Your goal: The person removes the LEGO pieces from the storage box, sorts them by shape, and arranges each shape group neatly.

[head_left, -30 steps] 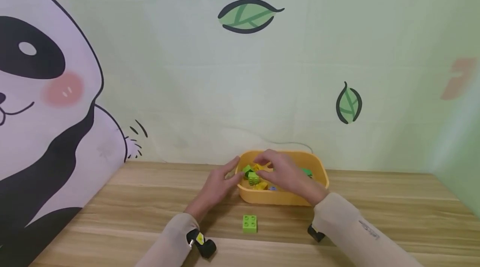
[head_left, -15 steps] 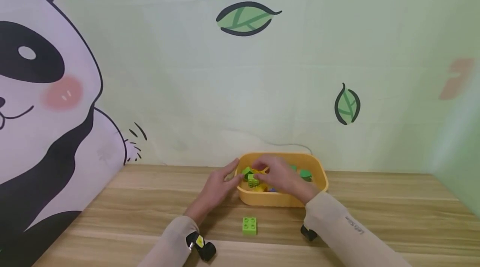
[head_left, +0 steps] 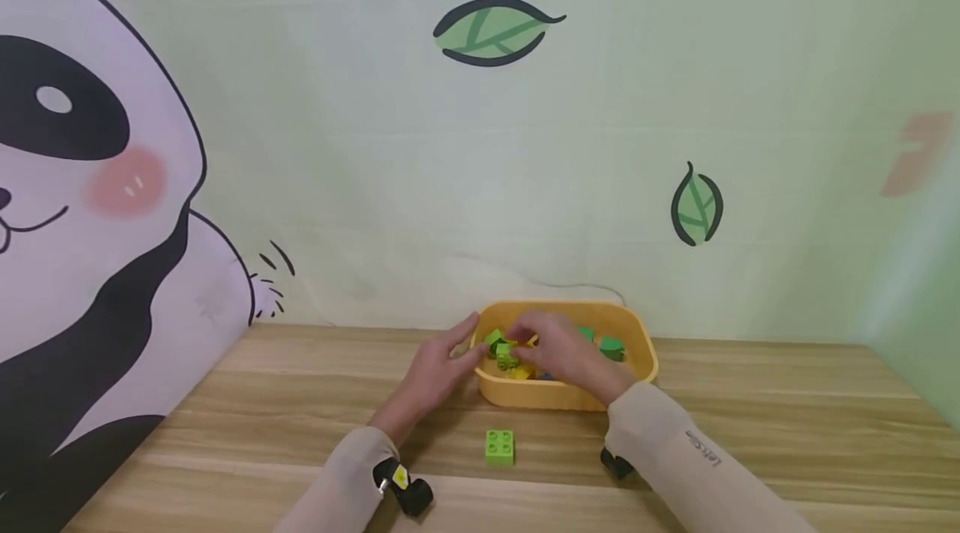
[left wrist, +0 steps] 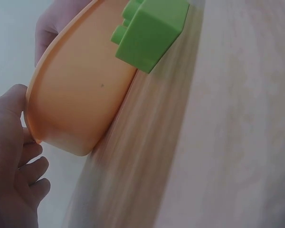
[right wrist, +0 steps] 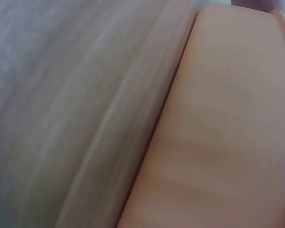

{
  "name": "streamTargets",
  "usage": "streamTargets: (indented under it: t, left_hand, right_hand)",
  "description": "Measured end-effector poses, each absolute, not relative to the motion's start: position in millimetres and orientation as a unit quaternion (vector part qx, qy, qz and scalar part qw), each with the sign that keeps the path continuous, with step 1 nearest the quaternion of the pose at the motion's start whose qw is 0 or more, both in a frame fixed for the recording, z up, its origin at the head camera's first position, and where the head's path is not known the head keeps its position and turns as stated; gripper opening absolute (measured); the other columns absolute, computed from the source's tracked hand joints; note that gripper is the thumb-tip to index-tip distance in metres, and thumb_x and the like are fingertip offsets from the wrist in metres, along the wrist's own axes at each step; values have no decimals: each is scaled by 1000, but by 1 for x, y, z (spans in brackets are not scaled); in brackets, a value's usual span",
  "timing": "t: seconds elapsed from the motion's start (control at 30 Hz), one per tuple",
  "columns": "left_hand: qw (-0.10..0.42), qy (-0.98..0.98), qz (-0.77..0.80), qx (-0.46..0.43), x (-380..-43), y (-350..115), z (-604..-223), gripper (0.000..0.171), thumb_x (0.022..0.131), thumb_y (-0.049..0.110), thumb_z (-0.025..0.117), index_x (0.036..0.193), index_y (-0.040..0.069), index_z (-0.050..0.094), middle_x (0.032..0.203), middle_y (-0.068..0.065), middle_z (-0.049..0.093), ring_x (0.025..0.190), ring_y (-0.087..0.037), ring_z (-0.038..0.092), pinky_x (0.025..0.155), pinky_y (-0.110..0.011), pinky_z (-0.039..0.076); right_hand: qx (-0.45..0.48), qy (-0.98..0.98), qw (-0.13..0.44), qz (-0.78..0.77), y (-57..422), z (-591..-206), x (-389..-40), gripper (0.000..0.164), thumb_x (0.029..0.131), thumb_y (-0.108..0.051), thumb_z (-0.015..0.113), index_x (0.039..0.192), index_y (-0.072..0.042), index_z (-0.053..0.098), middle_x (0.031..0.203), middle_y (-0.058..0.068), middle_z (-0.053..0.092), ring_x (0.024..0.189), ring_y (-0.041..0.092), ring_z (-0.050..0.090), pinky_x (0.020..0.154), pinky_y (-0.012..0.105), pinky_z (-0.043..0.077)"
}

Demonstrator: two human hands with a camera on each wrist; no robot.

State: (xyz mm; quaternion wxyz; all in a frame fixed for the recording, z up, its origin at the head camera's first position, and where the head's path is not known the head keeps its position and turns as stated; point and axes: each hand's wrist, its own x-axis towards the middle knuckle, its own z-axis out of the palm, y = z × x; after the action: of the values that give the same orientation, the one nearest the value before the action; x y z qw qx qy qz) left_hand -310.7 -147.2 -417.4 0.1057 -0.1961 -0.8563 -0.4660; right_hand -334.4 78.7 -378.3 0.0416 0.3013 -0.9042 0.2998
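An orange-yellow plastic bin [head_left: 540,396] holds toy building bricks. My left hand [head_left: 435,371] grips its left end, thumb at the rim, fingers around the outside. In the left wrist view, that hand's thumb [left wrist: 14,97] meets the rim. My right hand [head_left: 566,354] reaches into the bin from the front, fingers bent down among the bricks. Its thumb tip is right at a light green brick [head_left: 505,356]; I cannot tell whether it pinches anything. Yellow pieces [head_left: 522,371] lie below that hand. One light green 2x2 brick [head_left: 499,447] sits studs up on the table in front.
Dark green pieces [head_left: 611,348] lie in the bin's right part. The wooden table [head_left: 300,400] runs back to a pale green cloth backdrop [head_left: 375,141] with a panda and leaves. A thin cable [head_left: 577,286] trails behind the bin.
My right hand has moved slightly left and lower in the bin, its thumb nearer the light green brick. More of the dark green pieces shows. The left hand has kept its place.
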Motion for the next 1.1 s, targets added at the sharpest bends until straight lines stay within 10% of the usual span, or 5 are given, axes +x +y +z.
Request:
streamTargets:
  t: [1.1]
  left_hand:
    - [96, -862, -461, -188, -310, -147, -414, 59, 107, 26, 66, 158, 4, 47, 161, -10, 46, 149, -33, 44, 124, -50, 33]
  right_hand:
    - [305, -911, -2, 279, 77, -380, -344, 15, 100, -6, 73, 114, -4, 78, 109, 5, 76, 99, 17, 69, 93, 40, 61]
